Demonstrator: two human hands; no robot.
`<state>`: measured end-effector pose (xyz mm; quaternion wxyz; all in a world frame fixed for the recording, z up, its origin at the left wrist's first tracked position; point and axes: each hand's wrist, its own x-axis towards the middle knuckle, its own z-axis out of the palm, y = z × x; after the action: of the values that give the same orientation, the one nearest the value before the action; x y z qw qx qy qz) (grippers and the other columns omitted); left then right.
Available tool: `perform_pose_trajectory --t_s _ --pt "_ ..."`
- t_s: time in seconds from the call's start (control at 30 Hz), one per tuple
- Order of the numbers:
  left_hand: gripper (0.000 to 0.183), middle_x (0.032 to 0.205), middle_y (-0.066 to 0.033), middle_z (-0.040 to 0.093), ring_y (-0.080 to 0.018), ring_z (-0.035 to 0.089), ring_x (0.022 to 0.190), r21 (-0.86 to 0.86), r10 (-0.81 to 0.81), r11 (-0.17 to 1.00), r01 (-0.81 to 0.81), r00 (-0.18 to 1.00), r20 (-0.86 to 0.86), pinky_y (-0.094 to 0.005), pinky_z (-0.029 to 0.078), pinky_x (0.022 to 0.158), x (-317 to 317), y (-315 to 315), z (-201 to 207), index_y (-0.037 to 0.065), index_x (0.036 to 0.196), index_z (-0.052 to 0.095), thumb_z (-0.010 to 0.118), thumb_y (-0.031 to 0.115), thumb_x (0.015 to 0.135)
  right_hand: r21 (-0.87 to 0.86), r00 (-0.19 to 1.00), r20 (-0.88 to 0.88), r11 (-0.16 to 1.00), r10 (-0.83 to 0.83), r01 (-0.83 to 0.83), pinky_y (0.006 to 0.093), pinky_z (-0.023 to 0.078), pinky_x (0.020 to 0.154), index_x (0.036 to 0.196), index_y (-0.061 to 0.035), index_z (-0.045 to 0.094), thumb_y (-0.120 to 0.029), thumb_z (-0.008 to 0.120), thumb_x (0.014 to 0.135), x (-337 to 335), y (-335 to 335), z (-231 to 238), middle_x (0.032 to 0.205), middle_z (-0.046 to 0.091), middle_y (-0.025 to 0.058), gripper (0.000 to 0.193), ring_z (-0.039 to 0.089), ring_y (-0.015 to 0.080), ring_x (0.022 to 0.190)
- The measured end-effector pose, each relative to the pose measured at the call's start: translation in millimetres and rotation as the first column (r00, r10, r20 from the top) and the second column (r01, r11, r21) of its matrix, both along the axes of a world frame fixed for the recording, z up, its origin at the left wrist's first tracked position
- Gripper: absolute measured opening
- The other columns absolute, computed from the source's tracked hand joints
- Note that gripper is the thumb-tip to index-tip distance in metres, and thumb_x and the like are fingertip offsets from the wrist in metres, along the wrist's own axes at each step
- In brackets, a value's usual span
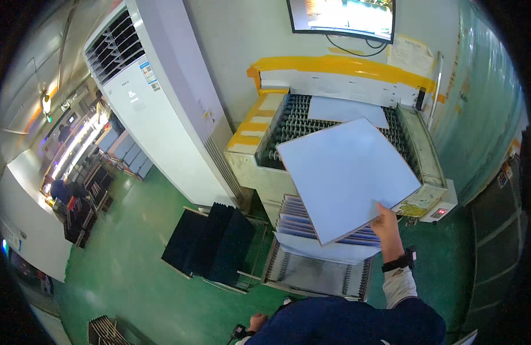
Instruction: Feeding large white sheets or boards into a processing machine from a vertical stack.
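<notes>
My right hand grips the near right corner of a large, thin white panel, thumb on its upper face and the other fingers hidden underneath. The panel is held tilted over the front of a roller conveyor machine. Farther back, a second white panel lies flat on the rollers. Below the held panel stands a rack with several upright panels in its far part. My left hand hangs low beside my body, away from the panels; its fingers are too small and turned to make out.
Left of the rack, dark panels stand in another frame on the green floor. A tall white air conditioner rises behind them. A screen hangs above the machine, and clear plastic sheeting hangs at the right. People work far left.
</notes>
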<state>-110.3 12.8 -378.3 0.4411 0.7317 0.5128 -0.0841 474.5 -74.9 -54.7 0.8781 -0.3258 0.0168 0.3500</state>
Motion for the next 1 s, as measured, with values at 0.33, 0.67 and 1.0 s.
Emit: perform_pose_trajectory --t_s 0.33,0.67,1.0 --pt "0.027 0.083 -0.0107 0.067 -0.0267 0.062 0.080 0.098 0.035 0.995 -0.034 0.999 -0.004 -0.0335 0.047 0.074 11.9 -7.0 -0.9 0.008 0.090 0.067 0.058 0.027 0.073 -0.073 0.971 -0.228 0.996 -0.069 0.054 0.0363 0.049 0.072 0.095 -0.0045 0.054 -0.013 0.058 0.083 16.3 33.6 -9.3 0.086 0.057 0.0075 0.015 0.055 0.0216 0.080" --pt "0.030 0.081 -0.0093 0.066 -0.0197 0.062 0.077 -0.187 0.434 0.872 -0.452 0.891 -0.133 -0.0322 0.048 0.073 -8.5 -6.8 -32.1 0.003 0.093 0.066 0.060 0.025 0.074 -0.126 0.903 -0.157 0.898 0.401 -0.421 0.0343 0.049 0.067 0.097 0.0016 0.054 -0.027 0.051 0.088 19.7 75.9 -18.7 0.088 0.060 0.0126 0.030 0.057 0.0216 0.078" --pt "0.029 0.083 -0.0092 0.066 -0.0185 0.062 0.077 -0.135 0.341 0.917 -0.376 0.913 -0.223 -0.0318 0.048 0.071 32.8 -13.4 20.6 0.005 0.094 0.066 0.059 0.024 0.074 -0.152 0.922 -0.126 0.911 0.367 -0.384 0.0331 0.049 0.066 0.096 0.0004 0.055 -0.028 0.057 0.084 57.7 89.2 -25.2 0.085 0.060 0.0112 0.031 0.057 0.0207 0.075"
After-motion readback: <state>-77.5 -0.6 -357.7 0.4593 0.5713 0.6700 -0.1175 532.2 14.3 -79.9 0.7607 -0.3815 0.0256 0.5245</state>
